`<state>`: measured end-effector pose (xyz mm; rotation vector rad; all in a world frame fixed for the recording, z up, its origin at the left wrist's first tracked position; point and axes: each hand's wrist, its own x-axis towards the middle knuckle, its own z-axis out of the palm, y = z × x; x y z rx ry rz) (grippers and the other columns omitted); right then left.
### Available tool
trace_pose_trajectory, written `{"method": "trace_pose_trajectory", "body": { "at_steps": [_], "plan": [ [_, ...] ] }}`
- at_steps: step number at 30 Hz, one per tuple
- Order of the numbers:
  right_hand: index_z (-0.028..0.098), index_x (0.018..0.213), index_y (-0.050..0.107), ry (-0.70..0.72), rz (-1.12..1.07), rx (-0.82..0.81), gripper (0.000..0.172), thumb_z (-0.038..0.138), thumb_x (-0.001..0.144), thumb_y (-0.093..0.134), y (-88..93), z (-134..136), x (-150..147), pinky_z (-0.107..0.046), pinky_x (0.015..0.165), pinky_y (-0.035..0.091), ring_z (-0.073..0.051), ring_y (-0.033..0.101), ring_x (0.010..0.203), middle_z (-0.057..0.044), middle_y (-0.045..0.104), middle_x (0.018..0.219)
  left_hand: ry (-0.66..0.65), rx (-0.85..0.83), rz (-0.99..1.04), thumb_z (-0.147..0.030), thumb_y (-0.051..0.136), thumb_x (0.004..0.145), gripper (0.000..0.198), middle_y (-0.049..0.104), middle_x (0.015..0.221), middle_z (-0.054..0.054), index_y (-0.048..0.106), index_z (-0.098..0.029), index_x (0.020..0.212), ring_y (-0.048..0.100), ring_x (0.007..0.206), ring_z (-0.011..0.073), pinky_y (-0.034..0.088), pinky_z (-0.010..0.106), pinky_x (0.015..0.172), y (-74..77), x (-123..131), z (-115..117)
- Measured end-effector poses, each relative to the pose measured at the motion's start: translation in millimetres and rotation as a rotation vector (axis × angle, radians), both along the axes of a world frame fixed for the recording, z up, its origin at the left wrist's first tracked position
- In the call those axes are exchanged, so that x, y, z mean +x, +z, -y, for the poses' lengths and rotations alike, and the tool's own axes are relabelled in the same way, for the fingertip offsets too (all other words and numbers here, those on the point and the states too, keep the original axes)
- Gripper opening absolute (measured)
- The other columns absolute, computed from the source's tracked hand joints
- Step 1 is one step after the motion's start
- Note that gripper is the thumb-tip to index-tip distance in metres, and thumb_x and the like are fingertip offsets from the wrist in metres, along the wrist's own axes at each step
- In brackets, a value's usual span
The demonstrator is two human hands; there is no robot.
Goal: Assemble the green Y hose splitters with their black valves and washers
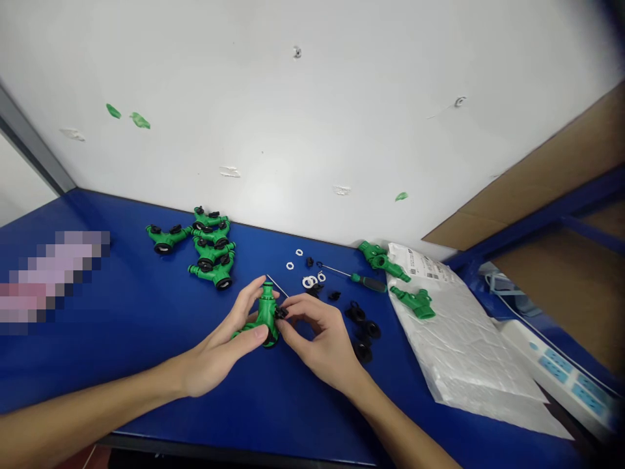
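Note:
My left hand (229,342) is closed around a green Y-shaped hose connector (266,306), its ribbed spout pointing away from me. At the connector's right side my right hand (317,329) pinches a small black valve knob (281,313) between thumb and fingers. The knob touches the connector; how deep it sits is hidden by the fingertips. Just beyond my hands, a thin metal rod (277,284) shows in part. White rings (309,282) and small black parts (334,296) lie past my right hand, with larger black caps (362,350) to its right.
Several green connectors with black fittings (212,251) sit at the back left. A green-handled hook tool (368,283) and bare green connectors (415,301) lie right, beside a white plastic bag (454,339). A power strip (556,368) runs along the right. A white wall (303,130) stands behind.

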<state>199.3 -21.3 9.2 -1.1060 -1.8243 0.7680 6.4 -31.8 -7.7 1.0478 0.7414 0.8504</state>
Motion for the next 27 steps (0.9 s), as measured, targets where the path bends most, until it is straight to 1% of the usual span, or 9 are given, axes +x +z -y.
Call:
{"method": "trace_pose_trajectory", "body": {
  "at_steps": [3, 5, 8, 12, 15, 21, 23, 26, 27],
  "plan": [
    [0.020, 0.079, 0.061, 0.021, 0.145, 0.128, 0.009, 0.018, 0.087, 0.057, 0.9, 1, 1, -0.029, 0.067, 0.053, -0.016, 0.063, 0.071, -0.007, 0.066, 0.088, 0.018, 0.002, -0.037, -0.041, 0.057, 0.091, 0.063, 0.029, 0.158, 0.003, 0.029, -0.043, 0.148, 0.018, 0.147, 0.0311, 0.022, 0.052, 0.116, 1.9, 2, 0],
    [0.019, 0.085, 0.060, 0.055, 0.217, 0.174, 0.010, 0.017, 0.090, 0.052, 0.3, 1, 2, -0.030, 0.071, 0.052, -0.018, 0.062, 0.078, -0.008, 0.064, 0.090, 0.024, 0.029, -0.075, -0.041, 0.058, 0.091, 0.066, 0.032, 0.157, 0.003, 0.028, -0.042, 0.149, 0.021, 0.147, 0.0310, 0.021, 0.052, 0.117, 3.6, 3, 1],
    [0.019, 0.089, 0.057, 0.092, 0.323, 0.164, 0.014, 0.018, 0.095, 0.044, 1.3, 2, 4, -0.032, 0.075, 0.050, -0.020, 0.060, 0.084, -0.009, 0.063, 0.090, 0.025, 0.083, -0.137, -0.041, 0.058, 0.091, 0.069, 0.034, 0.157, 0.003, 0.025, -0.041, 0.151, 0.023, 0.146, 0.0311, 0.017, 0.051, 0.118, 6.0, 2, 1],
    [0.019, 0.083, 0.053, 0.123, 0.368, 0.072, 0.023, 0.023, 0.100, 0.037, 6.6, 2, 6, -0.030, 0.067, 0.044, -0.017, 0.056, 0.072, -0.004, 0.058, 0.079, -0.014, 0.182, -0.156, -0.038, 0.058, 0.092, 0.068, 0.031, 0.159, 0.003, 0.025, -0.039, 0.151, 0.026, 0.145, 0.0339, 0.019, 0.053, 0.118, 5.8, -1, 2],
    [0.018, 0.077, 0.053, 0.144, 0.320, 0.011, 0.028, 0.025, 0.100, 0.038, 8.0, 4, 6, -0.028, 0.065, 0.042, -0.014, 0.053, 0.067, -0.002, 0.055, 0.073, -0.045, 0.252, -0.179, -0.035, 0.057, 0.093, 0.069, 0.030, 0.159, 0.003, 0.022, -0.039, 0.152, 0.026, 0.145, 0.0351, 0.018, 0.055, 0.118, 3.5, -2, 4],
    [0.018, 0.067, 0.051, 0.050, 0.166, -0.113, 0.035, 0.032, 0.098, 0.043, 1.6, 8, 0, -0.024, 0.051, 0.034, -0.010, 0.042, 0.054, 0.003, 0.047, 0.059, -0.058, 0.433, -0.275, -0.034, 0.055, 0.094, 0.080, 0.025, 0.160, 0.009, 0.005, -0.032, 0.155, 0.018, 0.147, 0.0357, 0.016, 0.056, 0.118, 1.6, -2, 8],
    [0.017, 0.069, 0.054, 0.003, 0.122, -0.087, 0.030, 0.031, 0.096, 0.048, -0.7, 8, -2, -0.023, 0.053, 0.039, -0.011, 0.047, 0.055, 0.002, 0.052, 0.061, -0.084, 0.440, -0.305, -0.036, 0.052, 0.095, 0.079, 0.023, 0.161, 0.010, 0.001, -0.031, 0.155, 0.018, 0.147, 0.0352, 0.016, 0.057, 0.118, 2.4, -2, 7],
    [0.017, 0.087, 0.062, -0.076, -0.038, -0.082, 0.011, 0.027, 0.091, 0.058, -4.6, 9, -5, -0.025, 0.060, 0.049, -0.013, 0.058, 0.060, -0.001, 0.063, 0.070, -0.089, 0.422, -0.326, -0.038, 0.049, 0.096, 0.076, 0.023, 0.161, 0.010, 0.001, -0.031, 0.155, 0.018, 0.147, 0.0337, 0.015, 0.055, 0.118, 4.3, -1, 6],
    [0.018, 0.093, 0.064, -0.088, -0.089, -0.084, 0.010, 0.026, 0.090, 0.059, -6.3, 10, -6, -0.025, 0.062, 0.052, -0.013, 0.061, 0.061, -0.001, 0.065, 0.072, -0.082, 0.418, -0.328, -0.039, 0.048, 0.096, 0.076, 0.024, 0.161, 0.010, 0.001, -0.031, 0.155, 0.019, 0.147, 0.0334, 0.015, 0.054, 0.118, 4.9, -1, 6]
  ]
}}
